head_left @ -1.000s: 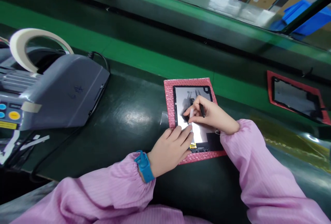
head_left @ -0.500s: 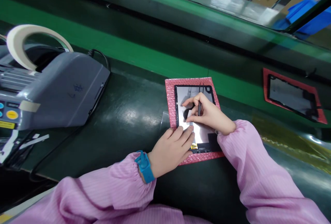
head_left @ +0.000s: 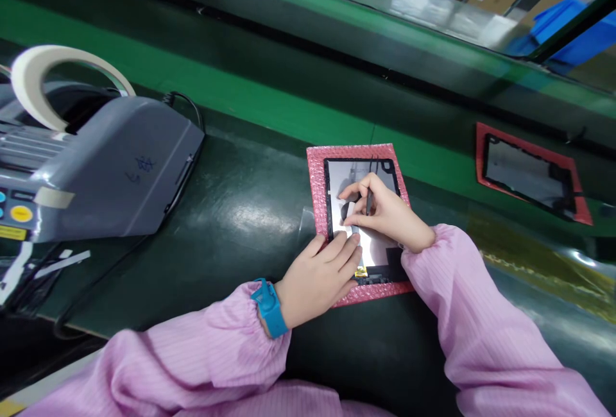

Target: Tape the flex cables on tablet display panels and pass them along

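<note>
A tablet-like screen panel (head_left: pixel 385 237) with a black frame and shiny back lies on a pink bubble-wrap sheet (head_left: pixel 317 179) in front of me. My left hand (head_left: pixel 320 276) rests over its lower left part, fingers stretched out, near a yellow-gold flex piece (head_left: pixel 360 271). Above it my right hand (head_left: pixel 380 208) is closed round dark tweezers (head_left: pixel 369 202), whose two prongs point away from me. A narrow pale strip (head_left: pixel 351 210) shows by the right thumb and fingers; whether they grip it is hard to tell.
On the left stands a grey machine (head_left: pixel 120 167) with a cream tape roll (head_left: pixel 29 83) and a cable. A second panel (head_left: pixel 529 173) on pink wrap lies on the green belt (head_left: pixel 269 115) at right. Yellowish film (head_left: pixel 539 269) lies on the bench's right side.
The second panel and the belt's seam have shifted left. My right hand has moved very slightly left; my left hand stays nearly in place on the panel.
</note>
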`<state>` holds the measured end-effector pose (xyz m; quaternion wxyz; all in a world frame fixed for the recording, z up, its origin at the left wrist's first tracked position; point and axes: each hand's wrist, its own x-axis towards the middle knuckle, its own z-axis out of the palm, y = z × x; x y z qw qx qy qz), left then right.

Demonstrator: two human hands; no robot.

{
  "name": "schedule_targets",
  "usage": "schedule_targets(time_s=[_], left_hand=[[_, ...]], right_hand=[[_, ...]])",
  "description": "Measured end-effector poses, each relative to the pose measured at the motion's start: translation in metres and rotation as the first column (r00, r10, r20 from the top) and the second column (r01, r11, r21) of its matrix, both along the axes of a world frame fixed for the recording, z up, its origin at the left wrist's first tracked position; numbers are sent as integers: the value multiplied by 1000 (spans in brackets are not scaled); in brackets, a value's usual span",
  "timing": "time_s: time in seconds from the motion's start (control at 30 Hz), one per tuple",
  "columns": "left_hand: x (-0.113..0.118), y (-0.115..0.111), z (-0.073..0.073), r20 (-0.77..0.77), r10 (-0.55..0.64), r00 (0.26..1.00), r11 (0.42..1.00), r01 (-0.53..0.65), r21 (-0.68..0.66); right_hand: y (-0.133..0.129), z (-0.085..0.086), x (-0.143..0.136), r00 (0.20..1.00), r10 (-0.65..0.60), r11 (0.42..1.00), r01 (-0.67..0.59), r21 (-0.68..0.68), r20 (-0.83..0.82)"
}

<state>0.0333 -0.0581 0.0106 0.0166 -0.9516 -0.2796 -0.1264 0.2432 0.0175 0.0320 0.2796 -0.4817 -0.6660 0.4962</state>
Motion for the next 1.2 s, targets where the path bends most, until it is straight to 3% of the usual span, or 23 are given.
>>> schedule_targets(time_s=[0.3, 0.53, 0.77, 0.9, 1.03, 1.2], left_hand=[[0, 6, -3, 17, -51, 999, 996, 53, -78], [-1, 6, -1, 35, -51, 998, 988, 56, -145], [-1, 6, -3, 46, -60, 997, 988, 65, -138], [-4, 10, -7, 47, -74, 996, 985, 80, -154], [-11, 16, -11, 51, -103, 993, 976, 111, -188], [-15, 16, -15, 34, -133, 991, 968, 137, -212]], right_hand=[[-6, 0, -3, 998, -30, 999, 28, 22, 63], [-1, -6, -4, 994, -69, 987, 56, 149, 85], [20, -19, -8, 966, -243, 936, 208, 285, 92], [25, -21, -10, 911, -403, 845, 336, 416, 84], [9, -19, 5, 860, -500, 748, 371, 551, 101], [-26, -18, 42, 642, -703, 690, 509, 514, 308]])
